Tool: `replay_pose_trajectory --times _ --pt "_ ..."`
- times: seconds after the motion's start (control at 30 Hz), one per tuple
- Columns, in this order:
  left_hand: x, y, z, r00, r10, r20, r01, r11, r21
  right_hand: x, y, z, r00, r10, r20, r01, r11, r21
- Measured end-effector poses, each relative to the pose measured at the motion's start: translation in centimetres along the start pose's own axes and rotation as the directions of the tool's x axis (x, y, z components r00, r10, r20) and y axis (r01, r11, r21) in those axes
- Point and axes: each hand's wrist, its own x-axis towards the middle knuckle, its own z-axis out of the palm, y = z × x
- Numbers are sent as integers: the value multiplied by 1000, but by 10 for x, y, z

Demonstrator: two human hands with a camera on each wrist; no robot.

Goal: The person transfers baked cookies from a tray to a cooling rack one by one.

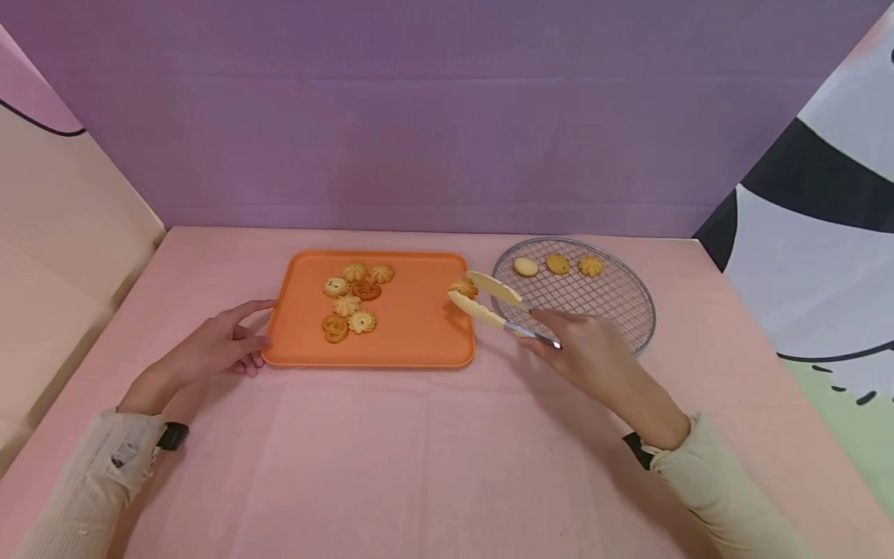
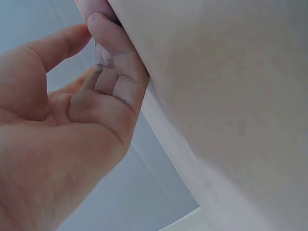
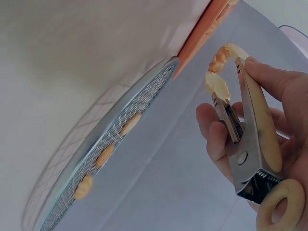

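My right hand [image 1: 594,353] grips a pair of metal tongs [image 3: 248,130] with cream-coloured tips. A swirled cookie [image 1: 462,289] sits between the tong tips, over the right rim of the orange tray [image 1: 419,341]. Thumb and index finger of my left hand [image 1: 226,339] are spread and touch the tray's left rim; the remaining fingers bend beneath. Several cookies lie grouped on the tray's left half, among them pretzel-shaped cookies [image 1: 335,328], a ring-like cookie [image 1: 362,322] and a swirled cookie [image 1: 346,305]. In the left wrist view the left hand [image 2: 86,110] shows without the tray.
To the right of the tray stands a round wire rack [image 1: 601,303]. Along its far side lie a pale oval cookie [image 1: 526,267], a brown oval cookie [image 1: 557,264] and a swirled cookie [image 1: 590,266]. A purple panel [image 1: 433,155] rises behind the pink tabletop [image 1: 419,458].
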Motion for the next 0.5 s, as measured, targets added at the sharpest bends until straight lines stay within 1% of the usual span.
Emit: replay_pose_trajectory --times 0.13,0.33,0.4,0.5 --pt "0 0 0 1000 1 1 -1 1000 -2 -3 5 -4 1000 15 17 -15 1000 -4" --pt "2 0 0 1000 3 -1 -3 1000 1 -6 8 -10 998 65 24 -65 998 9" --pt "1 0 1 1000 4 -1 -4 1000 3 -7 10 -9 998 62 20 -62 998 6" --pt "1 1 1 1000 5 -2 -5 1000 6 -8 10 -6 1000 24 12 -24 1000 -6"
